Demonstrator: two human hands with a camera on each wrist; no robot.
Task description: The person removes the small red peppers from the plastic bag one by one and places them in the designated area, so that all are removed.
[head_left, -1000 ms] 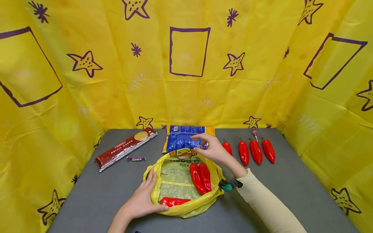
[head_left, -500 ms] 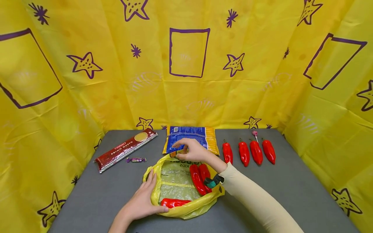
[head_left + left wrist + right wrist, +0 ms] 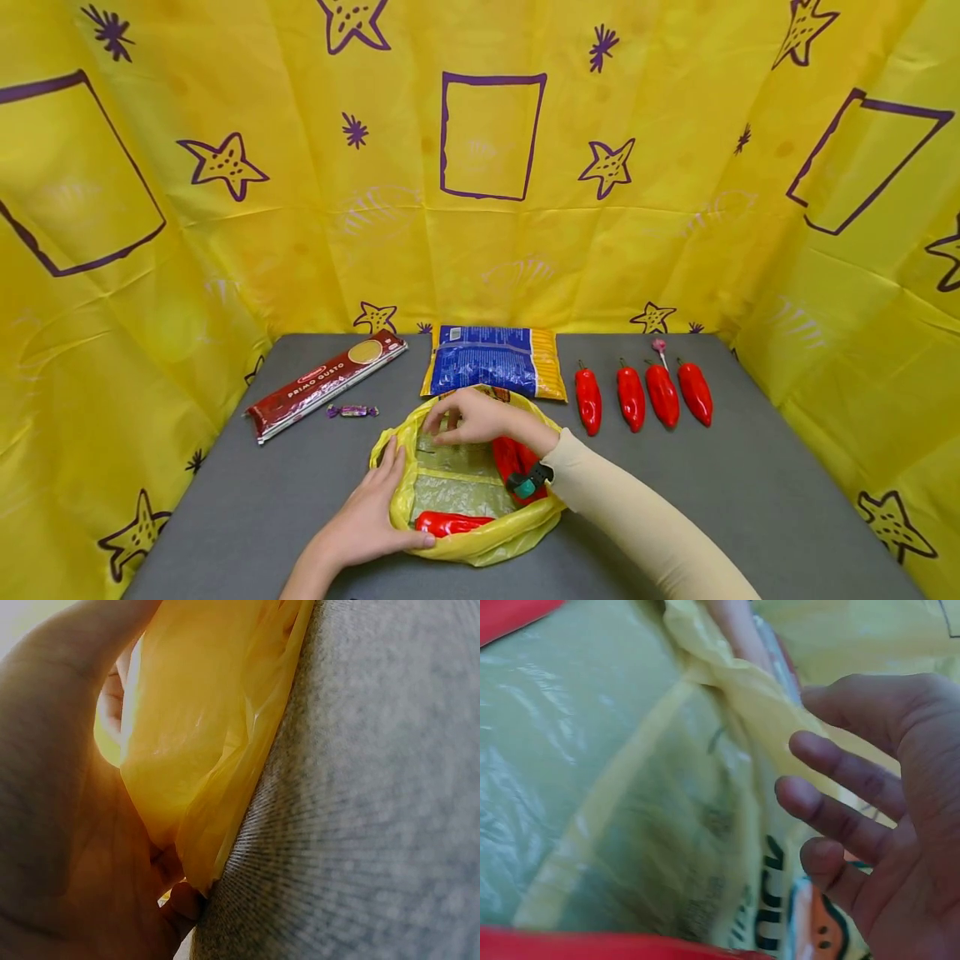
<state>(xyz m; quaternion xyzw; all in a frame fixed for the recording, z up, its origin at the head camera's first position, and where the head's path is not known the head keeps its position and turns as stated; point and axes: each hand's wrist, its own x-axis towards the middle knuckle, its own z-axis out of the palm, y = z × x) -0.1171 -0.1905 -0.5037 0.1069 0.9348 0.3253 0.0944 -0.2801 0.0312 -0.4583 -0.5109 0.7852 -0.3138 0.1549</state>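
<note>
A yellow plastic bag (image 3: 495, 552) stands with its mouth spread wide on the grey table. My left hand (image 3: 363, 512) rests against its left side, fingers extended along the outside and thumb lying on the front rim. The left wrist view shows the bag's yellow wall (image 3: 187, 712) against that palm. Over the bag's mouth is my right hand (image 3: 476, 417), fingers loosely bent; the right wrist view shows nothing between its fingertips (image 3: 799, 796). Inside the bag, one red pepper (image 3: 450, 523) lies at the front. Two more red peppers (image 3: 506, 458) are at the right, partly covered by my right wrist.
Behind the bag lies a blue and yellow package (image 3: 487, 358). A long dark-red Primo Gusto pack (image 3: 322, 383) and a purple wrapped candy (image 3: 352, 411) are at left. Several red peppers (image 3: 632, 400) line the right, with a pink lollipop (image 3: 659, 346) among them. Yellow curtains (image 3: 487, 250) surround the table.
My right hand has moved left and towards me, from over the blue package to over the bag's mouth, uncovering the package and the leftmost pepper of the row. The left hand stays in place.
</note>
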